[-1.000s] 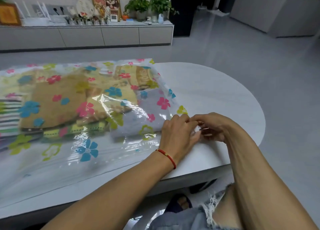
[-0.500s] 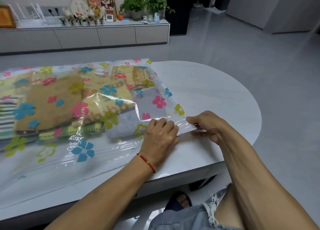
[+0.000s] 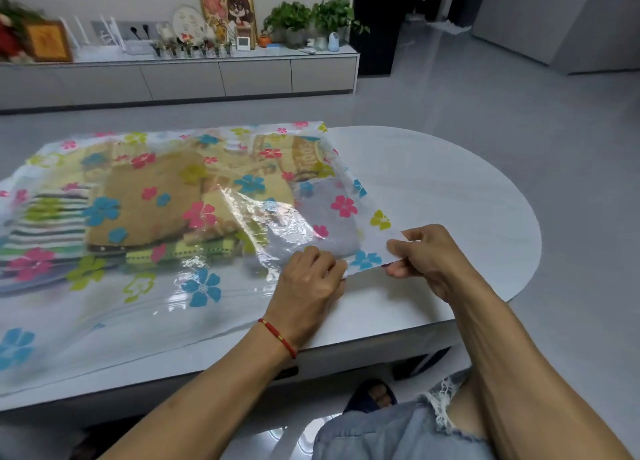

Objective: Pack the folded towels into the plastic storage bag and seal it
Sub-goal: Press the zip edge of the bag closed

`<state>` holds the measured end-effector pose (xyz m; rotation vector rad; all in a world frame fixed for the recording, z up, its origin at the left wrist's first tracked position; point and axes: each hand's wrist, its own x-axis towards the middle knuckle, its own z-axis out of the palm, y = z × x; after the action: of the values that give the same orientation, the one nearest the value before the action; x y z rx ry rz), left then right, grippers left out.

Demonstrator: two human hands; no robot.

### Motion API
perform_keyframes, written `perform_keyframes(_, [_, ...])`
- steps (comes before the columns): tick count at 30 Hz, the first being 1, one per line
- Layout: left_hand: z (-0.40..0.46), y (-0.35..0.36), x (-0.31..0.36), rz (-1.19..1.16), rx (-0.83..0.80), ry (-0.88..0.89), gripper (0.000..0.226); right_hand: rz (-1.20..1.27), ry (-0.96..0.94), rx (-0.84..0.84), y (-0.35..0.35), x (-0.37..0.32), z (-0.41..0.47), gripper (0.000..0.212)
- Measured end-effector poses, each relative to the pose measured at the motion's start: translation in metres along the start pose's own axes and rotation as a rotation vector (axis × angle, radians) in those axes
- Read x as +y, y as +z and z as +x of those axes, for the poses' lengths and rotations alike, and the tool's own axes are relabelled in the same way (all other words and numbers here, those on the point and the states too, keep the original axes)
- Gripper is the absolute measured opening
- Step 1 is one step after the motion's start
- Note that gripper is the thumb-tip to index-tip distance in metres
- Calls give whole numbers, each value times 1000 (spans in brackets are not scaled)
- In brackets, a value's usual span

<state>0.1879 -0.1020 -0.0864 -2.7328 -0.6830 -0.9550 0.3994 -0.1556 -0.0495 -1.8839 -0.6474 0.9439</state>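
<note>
A clear plastic storage bag printed with pink, blue and green flowers lies flat on the white rounded desk, holding the folded towels in tan, yellow, striped and grey. The right hand has its grip closed on the bag's near right corner, lifting it slightly. The left hand, just beside, pinches the same edge against the desk

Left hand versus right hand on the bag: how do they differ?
The left hand lies knuckles-up, pressing the storage bag onto the table; the right hand pinches its corner, lifted. The left wrist wears a red bracelet; the right is bare. Both grip the same edge.
</note>
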Motion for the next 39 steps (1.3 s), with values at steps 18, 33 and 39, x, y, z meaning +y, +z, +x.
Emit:
perform_keyframes(18, [-36,-30,-30,197,-202,-129,20,-1129,-1014,193,107,31,-58,34])
perform_keyframes(33, [-147,-123,-124,281,-110,-155,24,-998,-1081,197,84,53,-50,55])
perform_keyframes(39, [-151,-119,-116,203,-99,-222,17,-1089,-1208,251,150,36,-90,46])
